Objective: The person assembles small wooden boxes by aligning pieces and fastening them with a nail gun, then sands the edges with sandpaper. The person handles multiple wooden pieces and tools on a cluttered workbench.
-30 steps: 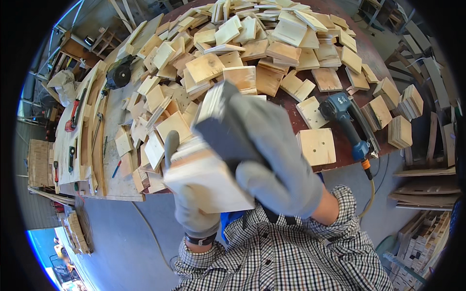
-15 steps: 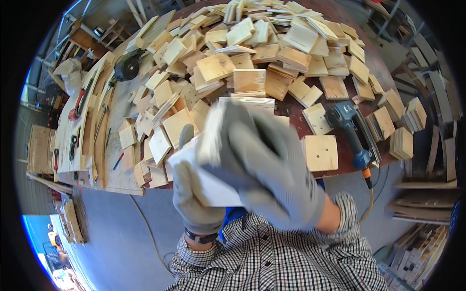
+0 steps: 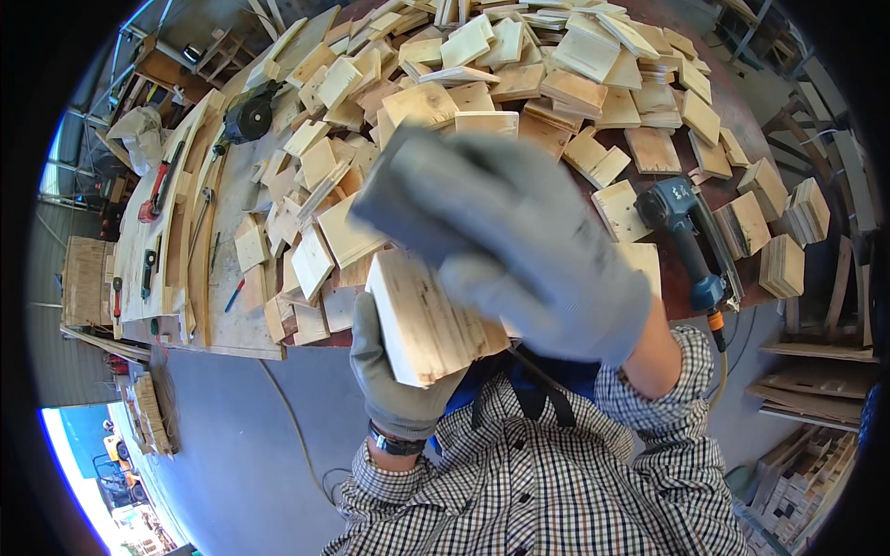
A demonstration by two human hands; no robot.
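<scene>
In my gloved left hand is a thick stack of plywood squares, gripped from below and the left. Its layered edges face up, toward me. Above it, my gloved right hand is closed around a dark grey sanding block, blurred by motion. The sanding block hangs just over the far end of the stack; whether they touch I cannot tell. My right hand hides part of the stack's right side. Both gloves are grey.
A large heap of plywood pieces covers the table. A blue nail gun with an orange hose fitting lies at the right, beside several stacked pieces. At the left are a black tool, red-handled pliers and a red-blue pencil.
The stack has turned in my left hand, so its layered edges now show instead of a pale flat face. My right hand has lifted with the sanding block, up and slightly right.
</scene>
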